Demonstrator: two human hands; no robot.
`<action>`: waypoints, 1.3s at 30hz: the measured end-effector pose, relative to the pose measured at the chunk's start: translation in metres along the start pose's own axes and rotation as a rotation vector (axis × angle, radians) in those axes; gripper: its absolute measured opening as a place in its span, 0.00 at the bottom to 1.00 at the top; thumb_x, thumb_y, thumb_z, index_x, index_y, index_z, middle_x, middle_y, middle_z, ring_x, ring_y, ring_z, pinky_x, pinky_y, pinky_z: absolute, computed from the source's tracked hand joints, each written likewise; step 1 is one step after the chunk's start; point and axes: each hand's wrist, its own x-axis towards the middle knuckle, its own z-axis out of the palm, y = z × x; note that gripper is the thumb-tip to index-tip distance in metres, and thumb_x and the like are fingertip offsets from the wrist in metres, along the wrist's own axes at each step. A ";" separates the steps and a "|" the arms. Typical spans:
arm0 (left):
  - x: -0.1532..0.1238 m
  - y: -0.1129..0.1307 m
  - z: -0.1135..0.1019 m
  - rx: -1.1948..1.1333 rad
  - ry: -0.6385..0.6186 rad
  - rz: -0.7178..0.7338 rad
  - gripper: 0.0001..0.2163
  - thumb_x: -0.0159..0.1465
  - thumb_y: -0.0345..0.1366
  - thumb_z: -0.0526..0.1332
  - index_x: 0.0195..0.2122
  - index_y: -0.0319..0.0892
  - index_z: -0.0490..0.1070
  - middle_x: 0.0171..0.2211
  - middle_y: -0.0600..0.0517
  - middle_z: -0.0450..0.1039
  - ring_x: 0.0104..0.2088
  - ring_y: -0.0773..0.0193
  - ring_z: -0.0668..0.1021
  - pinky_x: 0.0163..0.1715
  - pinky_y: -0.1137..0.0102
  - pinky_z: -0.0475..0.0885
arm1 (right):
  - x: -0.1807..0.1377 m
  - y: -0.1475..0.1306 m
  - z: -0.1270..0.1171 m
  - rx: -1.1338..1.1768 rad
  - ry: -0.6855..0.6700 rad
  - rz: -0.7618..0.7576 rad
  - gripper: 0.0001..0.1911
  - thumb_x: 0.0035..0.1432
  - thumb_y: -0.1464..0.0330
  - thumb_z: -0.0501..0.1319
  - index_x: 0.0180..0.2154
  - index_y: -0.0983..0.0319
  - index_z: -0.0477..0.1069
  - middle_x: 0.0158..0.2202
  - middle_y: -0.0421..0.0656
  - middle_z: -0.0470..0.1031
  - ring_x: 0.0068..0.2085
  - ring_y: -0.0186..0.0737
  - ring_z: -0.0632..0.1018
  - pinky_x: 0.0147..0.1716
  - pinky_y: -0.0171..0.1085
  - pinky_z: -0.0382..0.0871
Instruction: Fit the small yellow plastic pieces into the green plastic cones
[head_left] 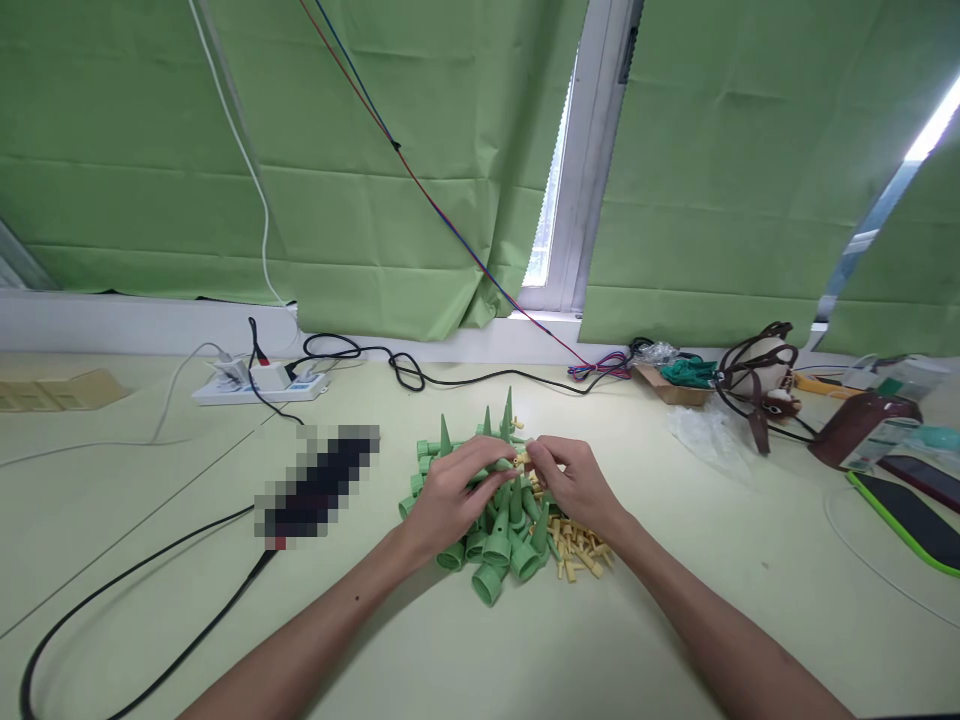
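Both of my hands meet above a heap of small plastic parts on the table. My left hand (456, 490) is closed in a pinch on a green plastic cone (501, 465), mostly covered by the fingers. A small yellow plastic peg (523, 458) is pinched by my right hand (574, 482), its end close to the green cone; whether they touch I cannot tell. Under and around the hands lie several hollow green cones (497, 545), some upright, others tipped over. Loose yellow pegs (581, 550) are heaped below my right hand.
A white power strip (307, 388) with plugs lies at the back left, near a blurred dark object (322, 487) with a black cable. To the right are a cardboard box (679, 392), a clear plastic bag (709, 430), a dark red container (855, 425) and a green-edged phone (911, 520).
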 end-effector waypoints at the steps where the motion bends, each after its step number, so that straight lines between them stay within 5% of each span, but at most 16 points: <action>1: 0.000 0.000 0.000 0.003 0.006 -0.004 0.09 0.67 0.30 0.59 0.47 0.43 0.73 0.41 0.47 0.78 0.41 0.62 0.79 0.40 0.68 0.78 | 0.000 0.000 0.000 0.016 0.004 0.007 0.23 0.69 0.58 0.50 0.23 0.62 0.66 0.20 0.37 0.63 0.23 0.32 0.64 0.24 0.34 0.59; 7: 0.000 0.000 0.001 0.030 0.060 -0.026 0.08 0.66 0.29 0.61 0.45 0.43 0.73 0.40 0.49 0.78 0.41 0.62 0.79 0.40 0.68 0.77 | -0.002 -0.003 -0.002 0.168 -0.027 0.020 0.11 0.65 0.61 0.57 0.42 0.61 0.71 0.36 0.44 0.75 0.32 0.36 0.74 0.31 0.34 0.69; 17: -0.001 -0.001 0.001 0.013 0.007 0.010 0.09 0.67 0.28 0.58 0.47 0.43 0.72 0.41 0.46 0.77 0.43 0.61 0.78 0.42 0.65 0.77 | 0.000 0.001 0.000 0.040 -0.009 0.022 0.24 0.68 0.57 0.52 0.21 0.61 0.63 0.19 0.36 0.60 0.22 0.31 0.63 0.23 0.33 0.59; 25: -0.001 -0.001 0.001 0.017 0.052 -0.015 0.09 0.66 0.28 0.60 0.46 0.44 0.73 0.40 0.48 0.77 0.43 0.61 0.78 0.41 0.66 0.77 | -0.002 -0.002 -0.001 0.156 -0.010 0.012 0.10 0.65 0.61 0.58 0.40 0.60 0.71 0.35 0.43 0.74 0.32 0.36 0.73 0.30 0.34 0.69; 30: -0.002 -0.002 0.000 0.003 0.023 0.014 0.11 0.65 0.25 0.59 0.47 0.44 0.72 0.42 0.47 0.76 0.44 0.61 0.78 0.42 0.67 0.77 | -0.002 -0.003 0.000 0.171 -0.055 0.023 0.10 0.66 0.62 0.56 0.36 0.61 0.70 0.29 0.40 0.70 0.29 0.34 0.70 0.29 0.34 0.66; 35: -0.003 -0.004 0.000 -0.018 -0.012 0.059 0.13 0.66 0.24 0.58 0.49 0.44 0.72 0.43 0.46 0.75 0.45 0.61 0.77 0.44 0.66 0.77 | -0.001 0.001 0.002 0.106 -0.058 0.047 0.22 0.68 0.60 0.51 0.22 0.61 0.62 0.19 0.36 0.60 0.22 0.31 0.62 0.24 0.33 0.58; 39: -0.003 -0.004 0.001 -0.006 0.015 0.032 0.12 0.66 0.25 0.58 0.48 0.43 0.72 0.43 0.46 0.76 0.45 0.61 0.78 0.43 0.66 0.77 | -0.002 -0.001 0.003 0.143 -0.060 0.063 0.18 0.68 0.59 0.53 0.28 0.62 0.67 0.23 0.38 0.67 0.24 0.32 0.66 0.26 0.33 0.61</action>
